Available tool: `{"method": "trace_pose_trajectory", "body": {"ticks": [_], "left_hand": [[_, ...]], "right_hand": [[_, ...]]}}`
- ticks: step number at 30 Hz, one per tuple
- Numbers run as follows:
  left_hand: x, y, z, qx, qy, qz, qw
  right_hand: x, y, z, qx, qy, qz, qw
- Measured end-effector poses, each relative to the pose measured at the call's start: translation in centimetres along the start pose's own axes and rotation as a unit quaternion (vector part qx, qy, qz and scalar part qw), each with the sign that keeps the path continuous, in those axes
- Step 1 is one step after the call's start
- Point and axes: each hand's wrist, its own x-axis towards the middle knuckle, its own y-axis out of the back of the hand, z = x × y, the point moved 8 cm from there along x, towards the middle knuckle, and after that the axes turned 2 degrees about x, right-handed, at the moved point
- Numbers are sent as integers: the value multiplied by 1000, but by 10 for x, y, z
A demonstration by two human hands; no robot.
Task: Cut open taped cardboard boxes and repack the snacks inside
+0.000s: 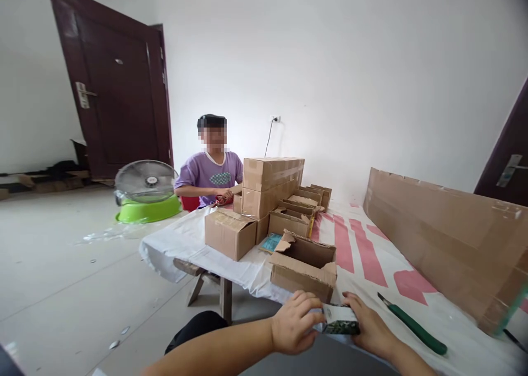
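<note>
Between my two hands is a small printed carton (340, 319), white on top with a dark green patterned side. My left hand (296, 322) wraps its left end, fingers curled over the top. At the other end, my right hand (370, 326) grips it with the thumb and fingers around the edge. Just beyond the carton stands an open cardboard box (303, 277), its flaps torn and ragged; its inside looks dark. A green-handled knife (416, 327) with a pointed blade lies on the cloth to the right of my right hand.
More open boxes (289, 222) line up behind, beside stacked closed boxes (268, 186) and a single closed box (230, 233). A large cardboard sheet (445, 238) stands at the right of the cloth-covered table (247, 271). Across it sits a person (210, 172) holding something red. A fan (146, 182) stands left.
</note>
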Motion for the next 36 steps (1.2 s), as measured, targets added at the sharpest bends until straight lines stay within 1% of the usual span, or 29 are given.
{"method": "trace_pose_trajectory", "body": {"ticks": [2,5,7,9,11,12,14,17,19,21,25,27,31,36], "left_hand": [[-17,3,-15,33,68,-7,997],[-40,11,-52,75,194,-5,978],[-57,19,-80,98,271,16,957],[-73,29,-108,117,342,56,931],[-88,38,-132,129,395,98,904],[-93,41,-143,130,413,111,895],[-97,42,-163,130,441,110,881],[-96,36,-188,144,494,66,855],[-94,31,-200,160,525,42,835],[-90,26,-206,171,539,29,824],[-78,16,-215,193,544,6,817],[-73,13,-221,200,552,-2,810],[-60,3,-240,193,568,-10,800],[-40,-14,-269,173,590,-8,789]], "right_hand": [[19,-12,-10,19,9,-6,1000],[56,-27,-30,55,23,-13,998],[80,-36,-42,75,34,-16,996],[100,-47,-51,89,41,-20,995],[112,-59,-55,101,45,-19,994],[115,-64,-55,109,47,-17,993],[115,-73,-52,130,45,3,990],[108,-75,-40,163,19,74,984],[102,-74,-35,179,5,104,978],[101,-76,-35,186,1,97,978],[102,-79,-41,178,4,62,982],[103,-80,-43,176,2,54,983],[104,-81,-43,178,-4,43,983],[106,-84,-41,179,-12,34,983]]}}
